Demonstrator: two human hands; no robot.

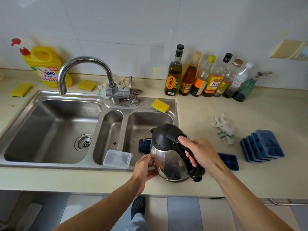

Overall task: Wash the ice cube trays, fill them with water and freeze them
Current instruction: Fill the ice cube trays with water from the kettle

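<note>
Both my hands held the steel kettle [168, 162] above the desk [208, 184] edge: right hand [200, 152] wrapped around its black handle, left hand [145, 167] pressed against its side. Behind it lay one blue ice cube tray [229, 161]; stacked trays [262, 145] sat further right.

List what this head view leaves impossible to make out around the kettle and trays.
- Kettle: water level, lid shut.
- Blue tray in the sink: mostly behind the kettle.
- Tray on the counter: near end behind the right hand.
- Stacked trays: count, overlapping.
- Left hand: fingertips behind kettle.
</note>
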